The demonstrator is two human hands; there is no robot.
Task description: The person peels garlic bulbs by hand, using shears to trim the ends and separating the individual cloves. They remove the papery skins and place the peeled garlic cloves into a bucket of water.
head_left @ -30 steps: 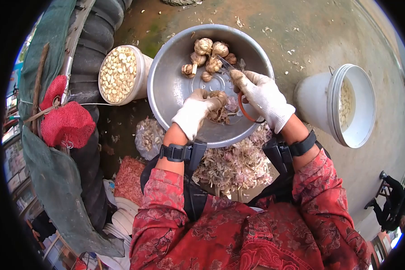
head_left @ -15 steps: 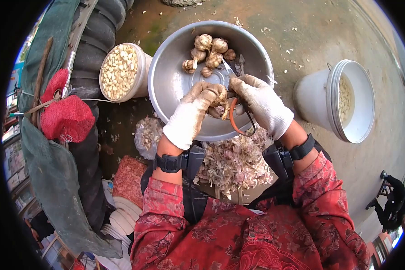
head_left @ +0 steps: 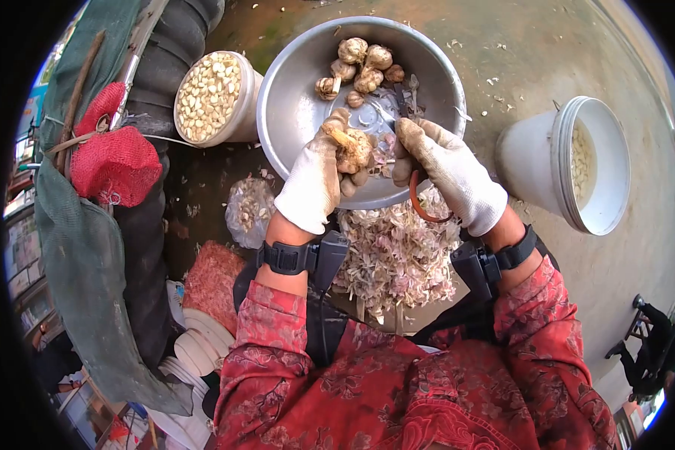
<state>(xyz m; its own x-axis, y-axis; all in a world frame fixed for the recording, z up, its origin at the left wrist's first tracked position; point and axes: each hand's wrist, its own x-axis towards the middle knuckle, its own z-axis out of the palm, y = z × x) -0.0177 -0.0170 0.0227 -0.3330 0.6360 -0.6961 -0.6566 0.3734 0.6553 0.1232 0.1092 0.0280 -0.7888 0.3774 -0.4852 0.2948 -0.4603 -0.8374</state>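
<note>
The gloved left hand (head_left: 312, 178) grips a garlic bulb (head_left: 354, 153) over the basin (head_left: 271, 97)'s near part. Just right of that bulb, the gloved right hand (head_left: 450, 171) clasps orange-handled scissors (head_left: 418, 196); other bulbs (head_left: 368, 78) lie farther off inside.

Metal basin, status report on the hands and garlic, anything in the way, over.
Left hand holding garlic bulb over metal basin. Right hand gripping orange-handled tool. Loose bulbs at basin's far side; nothing seen blocking the held bulb.
</note>
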